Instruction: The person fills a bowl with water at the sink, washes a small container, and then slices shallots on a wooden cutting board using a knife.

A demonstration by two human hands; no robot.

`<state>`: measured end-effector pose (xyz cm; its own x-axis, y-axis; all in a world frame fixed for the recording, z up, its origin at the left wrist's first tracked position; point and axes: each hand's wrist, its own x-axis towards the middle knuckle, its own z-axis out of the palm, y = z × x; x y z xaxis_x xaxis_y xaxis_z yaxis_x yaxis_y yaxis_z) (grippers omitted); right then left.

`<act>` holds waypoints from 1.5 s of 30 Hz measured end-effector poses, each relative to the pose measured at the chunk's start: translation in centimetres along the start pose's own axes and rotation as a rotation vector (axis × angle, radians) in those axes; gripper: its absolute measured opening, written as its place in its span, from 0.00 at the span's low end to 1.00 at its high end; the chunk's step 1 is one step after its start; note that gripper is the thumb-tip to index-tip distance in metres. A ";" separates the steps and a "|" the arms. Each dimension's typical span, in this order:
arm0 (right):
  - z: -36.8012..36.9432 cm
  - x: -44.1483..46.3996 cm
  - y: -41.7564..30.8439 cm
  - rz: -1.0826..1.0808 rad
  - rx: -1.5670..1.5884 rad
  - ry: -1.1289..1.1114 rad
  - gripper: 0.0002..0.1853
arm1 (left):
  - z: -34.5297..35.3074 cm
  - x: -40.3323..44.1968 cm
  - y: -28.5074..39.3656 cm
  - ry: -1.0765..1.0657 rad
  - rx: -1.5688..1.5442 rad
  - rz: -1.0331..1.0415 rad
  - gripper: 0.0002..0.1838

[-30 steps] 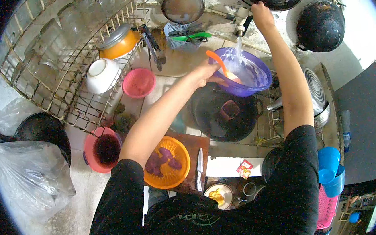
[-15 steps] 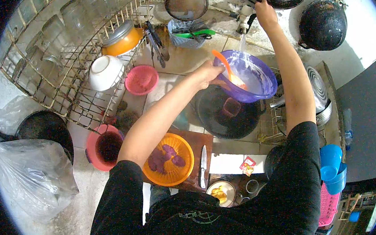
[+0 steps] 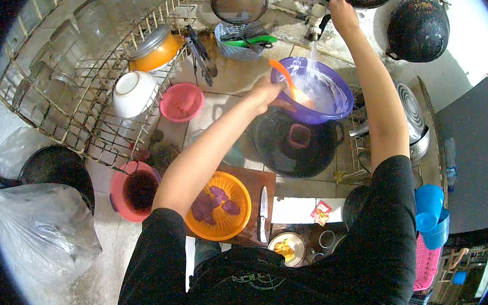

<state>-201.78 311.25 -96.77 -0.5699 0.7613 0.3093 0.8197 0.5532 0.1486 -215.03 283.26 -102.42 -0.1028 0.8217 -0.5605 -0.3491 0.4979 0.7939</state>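
the left hand [image 3: 265, 95] clasps the rim of the bowl [image 3: 317, 117], which sits just right of that grip, under water [image 3: 313, 50] running from the tap [image 3: 316, 19], with a spoon [image 3: 284, 79] inside, close to the thumb; whether the right hand [image 3: 344, 17], beyond it beside the tap, grips anything, i cannot tell. probably thin, light plastic, wet and slippery, the bowl likely feels heavier away from the grip, so a firm rim hold with fingers spread underneath suits it.

Blk tee [image 3: 325, 279] w/ 2 short slvs [image 3: 395, 191], thin grnish front print [image 3: 261, 279]
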 end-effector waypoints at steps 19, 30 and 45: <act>1.7 -0.2 0.4 -0.008 -0.047 -0.003 0.09 | 0.1 1.9 -0.8 0.062 -0.025 0.138 0.13; -0.2 0.2 -0.6 0.065 0.006 -0.080 0.10 | -0.2 3.7 -0.2 0.121 -0.092 0.069 0.15; -0.1 1.3 -0.6 0.123 0.031 -0.199 0.13 | 0.1 5.8 -1.3 0.164 -0.109 0.157 0.11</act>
<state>-203.01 311.86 -96.38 -0.4688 0.8735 0.1316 0.8831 0.4601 0.0917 -215.07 287.41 -106.70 -0.3102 0.8264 -0.4699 -0.4145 0.3273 0.8491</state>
